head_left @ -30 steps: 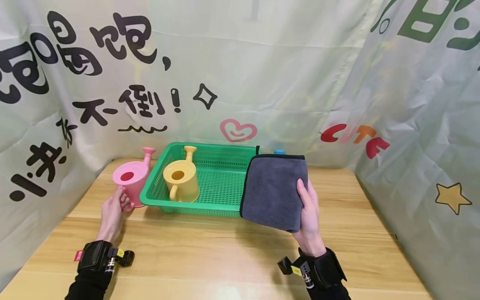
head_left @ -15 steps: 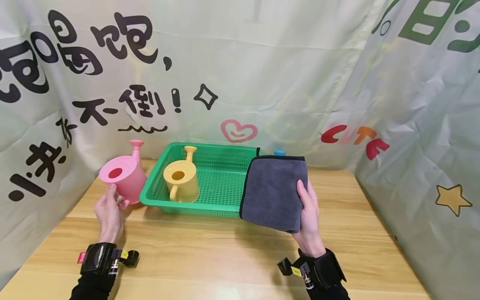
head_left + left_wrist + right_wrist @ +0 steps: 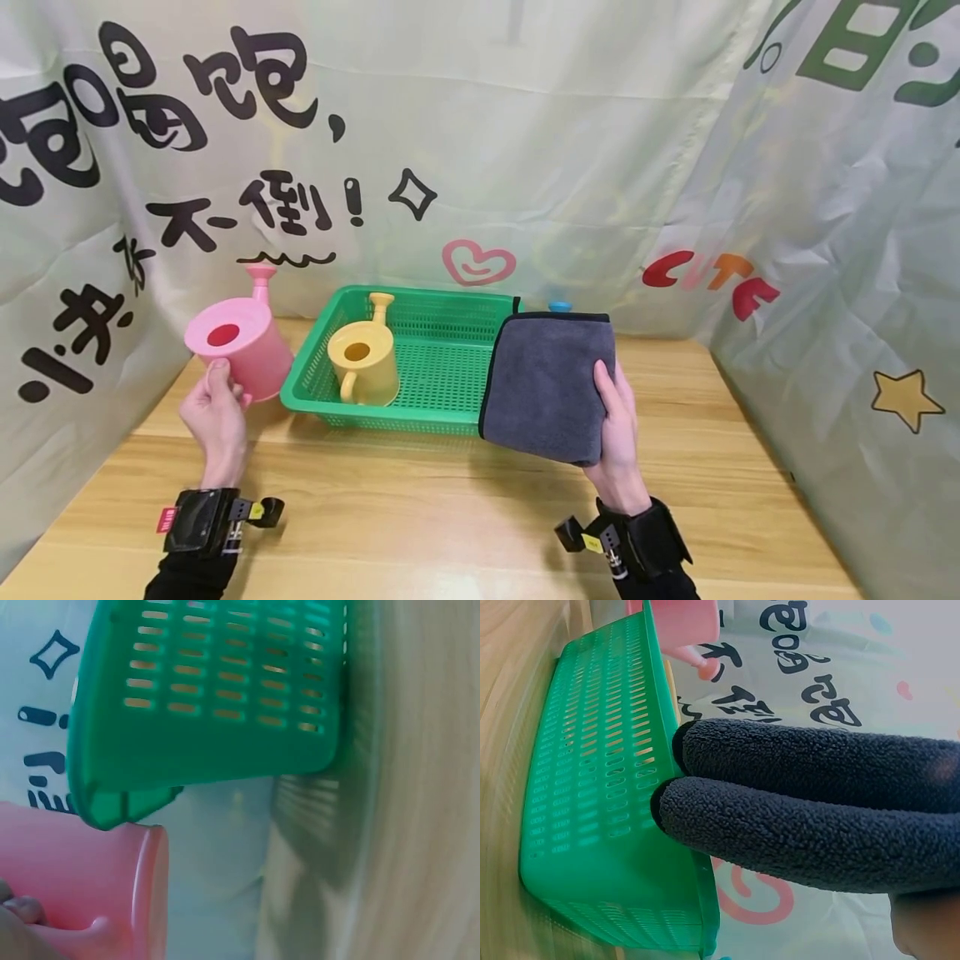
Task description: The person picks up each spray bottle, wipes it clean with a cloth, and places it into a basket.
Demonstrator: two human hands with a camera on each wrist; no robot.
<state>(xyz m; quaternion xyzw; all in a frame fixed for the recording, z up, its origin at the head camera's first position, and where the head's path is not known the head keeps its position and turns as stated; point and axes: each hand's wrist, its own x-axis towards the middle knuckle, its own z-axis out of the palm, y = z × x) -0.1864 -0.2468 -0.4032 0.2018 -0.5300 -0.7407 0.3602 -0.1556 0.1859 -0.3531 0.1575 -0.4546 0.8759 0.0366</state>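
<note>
My left hand (image 3: 217, 417) grips the handle of a pink watering can (image 3: 251, 342), which is tilted and raised off the table, left of the basket. In the left wrist view the can's base (image 3: 154, 892) hangs clear of the wood, close to the basket's rim. A folded dark grey cloth (image 3: 551, 383) is held by my right hand (image 3: 618, 425), thumb on its front; the other fingers are mostly hidden behind it. The cloth covers the right end of the green basket (image 3: 420, 415). Inside the basket's left part stands a yellow watering can (image 3: 367, 362).
A blue tip (image 3: 558, 307) shows behind the cloth; the rest of that thing is hidden. The wooden table (image 3: 405, 517) stretches in front of the basket. Printed fabric (image 3: 585, 150) hangs along the back and both sides.
My left hand has lifted the pink watering can up and to the left from beside the basket, tilting it. My right hand and the cloth have hardly moved.
</note>
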